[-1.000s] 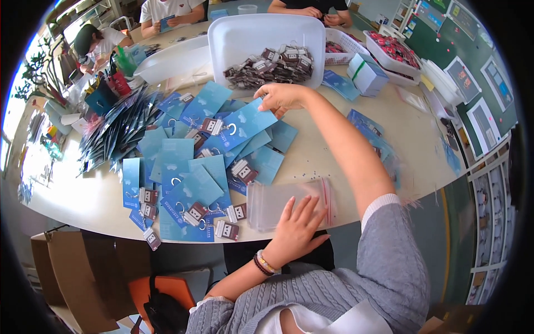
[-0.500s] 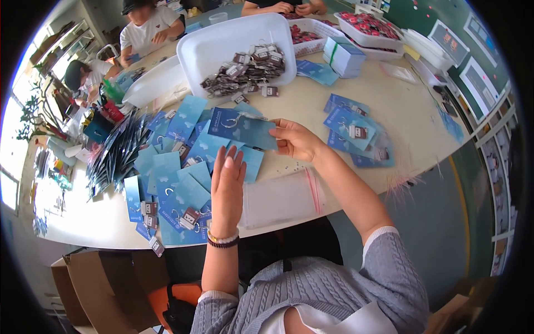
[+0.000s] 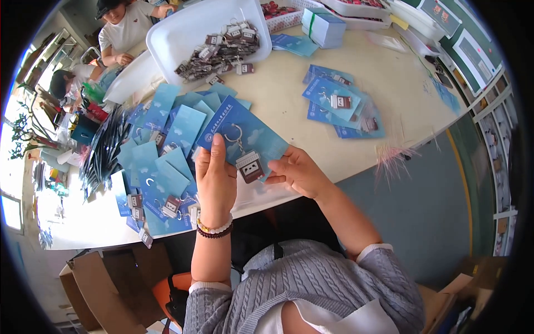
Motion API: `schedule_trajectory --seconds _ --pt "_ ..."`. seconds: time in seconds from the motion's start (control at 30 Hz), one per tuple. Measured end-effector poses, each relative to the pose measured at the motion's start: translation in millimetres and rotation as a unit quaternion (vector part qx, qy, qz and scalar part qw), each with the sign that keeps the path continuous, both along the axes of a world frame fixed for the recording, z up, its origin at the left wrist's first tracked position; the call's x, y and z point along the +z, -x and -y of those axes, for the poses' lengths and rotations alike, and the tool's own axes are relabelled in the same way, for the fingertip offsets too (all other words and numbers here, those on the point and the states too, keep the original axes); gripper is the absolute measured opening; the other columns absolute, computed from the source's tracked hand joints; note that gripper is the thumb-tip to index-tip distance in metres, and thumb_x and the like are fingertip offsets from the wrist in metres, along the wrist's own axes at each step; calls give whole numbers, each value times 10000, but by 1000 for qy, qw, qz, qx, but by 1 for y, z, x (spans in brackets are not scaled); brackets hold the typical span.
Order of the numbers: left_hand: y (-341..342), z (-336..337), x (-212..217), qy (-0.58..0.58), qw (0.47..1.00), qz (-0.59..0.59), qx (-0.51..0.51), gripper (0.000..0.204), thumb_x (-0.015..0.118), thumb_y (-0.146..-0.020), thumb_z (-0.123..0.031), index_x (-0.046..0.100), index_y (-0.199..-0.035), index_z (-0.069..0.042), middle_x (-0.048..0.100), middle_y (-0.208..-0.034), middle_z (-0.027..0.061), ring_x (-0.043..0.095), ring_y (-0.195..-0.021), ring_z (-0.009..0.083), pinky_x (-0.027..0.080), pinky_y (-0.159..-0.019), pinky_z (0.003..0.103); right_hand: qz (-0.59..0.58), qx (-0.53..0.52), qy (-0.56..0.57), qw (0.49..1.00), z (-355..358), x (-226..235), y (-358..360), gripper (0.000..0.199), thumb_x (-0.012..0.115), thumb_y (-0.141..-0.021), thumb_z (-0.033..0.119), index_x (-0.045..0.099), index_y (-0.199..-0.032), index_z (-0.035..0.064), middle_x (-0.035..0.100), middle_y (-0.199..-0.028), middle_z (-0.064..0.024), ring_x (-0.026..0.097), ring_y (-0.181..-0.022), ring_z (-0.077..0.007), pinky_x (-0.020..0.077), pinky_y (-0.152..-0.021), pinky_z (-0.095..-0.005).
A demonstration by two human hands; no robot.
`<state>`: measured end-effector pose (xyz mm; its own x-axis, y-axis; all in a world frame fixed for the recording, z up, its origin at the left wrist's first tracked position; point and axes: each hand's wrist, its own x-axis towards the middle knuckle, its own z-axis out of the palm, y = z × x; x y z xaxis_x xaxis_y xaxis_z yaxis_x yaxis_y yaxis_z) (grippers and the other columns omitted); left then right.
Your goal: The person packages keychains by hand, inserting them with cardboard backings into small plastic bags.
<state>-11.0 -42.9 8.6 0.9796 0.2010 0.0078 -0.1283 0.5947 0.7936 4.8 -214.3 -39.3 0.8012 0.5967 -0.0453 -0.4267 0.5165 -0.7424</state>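
here, left hand [image 3: 216, 177] and right hand [image 3: 302, 173] hold a blue card [image 3: 261, 136].

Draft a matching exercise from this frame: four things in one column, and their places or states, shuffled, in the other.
Things:
1. one blue card
2. white bin
3. block-shaped bundle
4. beaded bracelets

Places and states:
A. wrapped by a green band
B. around the left wrist
C. holding a jumble of loose keychains
D. held between the left hand and the right hand

Right pairs: 1-D, 2-C, 3-A, 4-B
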Motion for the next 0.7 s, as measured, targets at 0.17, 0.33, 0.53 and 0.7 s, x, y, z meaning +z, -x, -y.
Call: schedule_trajectory --seconds 0.17,0.33,0.53,0.7 --pt "24 24 -20 -113 993 25 -19 514 366 -964 -243 195 -1402 -35 387 -1347 124 393 -1227 233 295 -1030 372 -23 -87 34 995 36 1 10 258 519 -900 172 528 -1122 40 619 -1015 -70 621 -896 -182 536 -746 -333" --pt "33 35 -44 -627 768 94 -88 550 449 -917 -300 302 -1357 -5 269 -1417 180 266 -1309 341 189 -1075 423 -78 -81 -154 982 92 -27 18 278 443 -934 219 535 -1090 9 629 -1006 -108 635 -895 -263 561 -716 -395" --pt "43 58 -57 -826 534 156 -93 638 570 -823 -341 338 -1345 -58 302 -1397 163 265 -1300 347 196 -1052 485 -79 -207 -21 975 108 -18 29 355 365 -956 277 499 -1138 3 630 -1004 -141 635 -879 -343 575 -514 -314" --pt "43 62 -62 -780 598 161 -82 336 463 -902 -202 522 -1196 -49 457 -1313 93 355 -1265 298 174 -1066 470 23 -267 139 953 123 -27 40 375 386 -953 268 398 -1231 17 610 -1021 -144 655 -836 -259 562 -495 -285"
